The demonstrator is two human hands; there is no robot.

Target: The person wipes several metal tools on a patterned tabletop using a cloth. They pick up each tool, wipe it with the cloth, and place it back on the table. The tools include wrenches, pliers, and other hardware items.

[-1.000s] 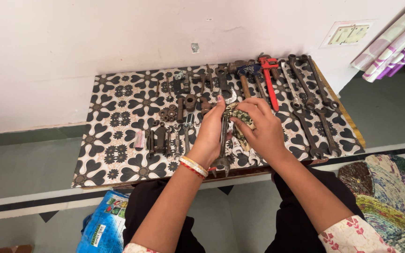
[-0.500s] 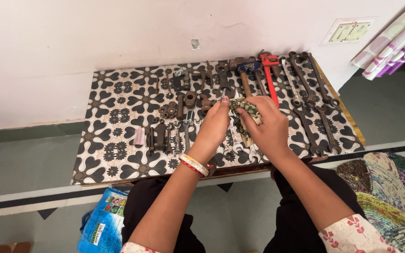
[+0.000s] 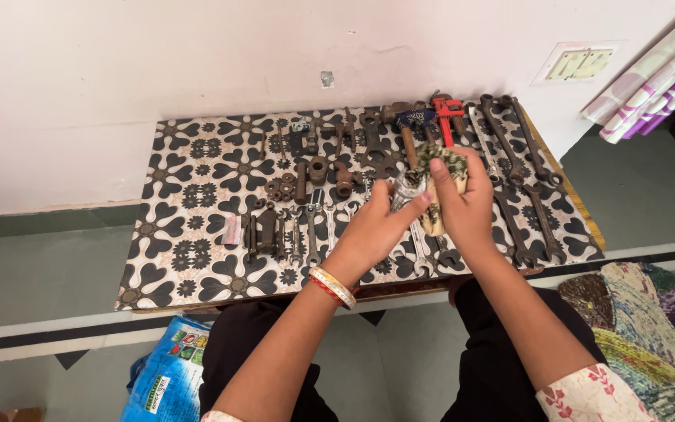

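My left hand pinches a small shiny metal tool above the middle of a black-and-white flower-patterned board. My right hand grips what looks like a wooden-handled brush, its greenish mottled head up and right beside the tool. The two hands touch at the fingertips. Below them on the board lie rows of small spanners. Much of the shiny tool is hidden by my fingers, so I cannot tell its kind.
A red pipe wrench, a blue-headed hammer and long dark spanners lie at the board's back right. A blue printed bag lies on the floor at left, and a patterned cloth at right. The wall stands behind.
Both hands have risen and shifted slightly right. The long tool, held upright in my left hand a second ago, now sits higher against the brush.
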